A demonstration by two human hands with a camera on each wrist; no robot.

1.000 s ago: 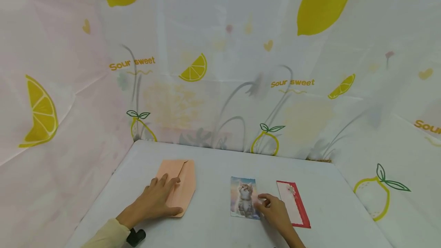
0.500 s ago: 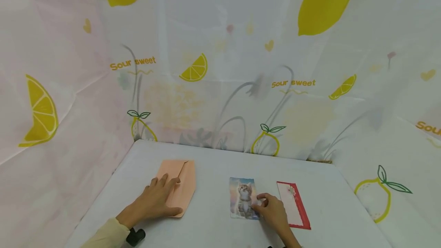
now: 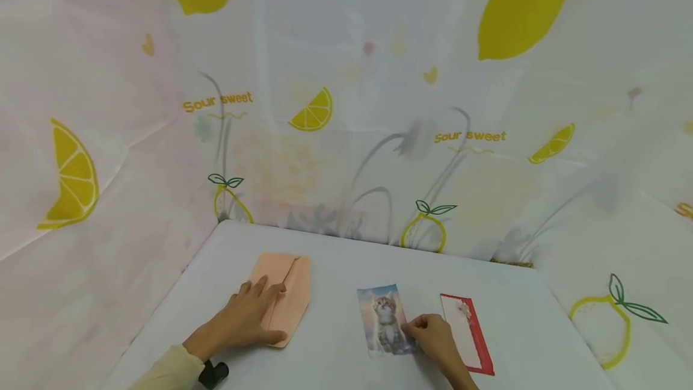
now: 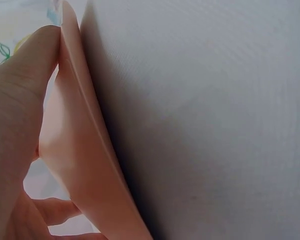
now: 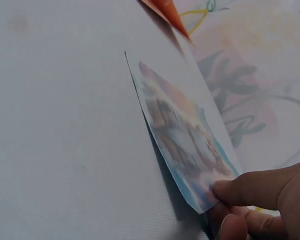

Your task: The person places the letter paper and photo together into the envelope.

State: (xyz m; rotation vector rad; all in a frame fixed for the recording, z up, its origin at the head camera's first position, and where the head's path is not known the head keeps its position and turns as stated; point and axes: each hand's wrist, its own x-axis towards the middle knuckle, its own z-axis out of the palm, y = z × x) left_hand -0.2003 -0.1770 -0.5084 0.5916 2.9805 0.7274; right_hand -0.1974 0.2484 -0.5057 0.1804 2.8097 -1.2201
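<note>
Right grip: yours, closed to a pinch on one kitten picture card, thumb and fingers at its right edge, in the lower half. Card: portrait format, kitten printed face up, extending to the left of your grip; the held corner stands off the white desk, with shadow beneath it in the right wrist view.

Left grip: yours, fingers spread and relaxed, resting on one peach envelope; thumb at its near end, well apart from the card.

One red-edged note card with white panel and flower motif, flat on the desk just beside your right grip, on its right.

One cream sleeve, left arm. One lemon-print backdrop, behind the desk.
</note>
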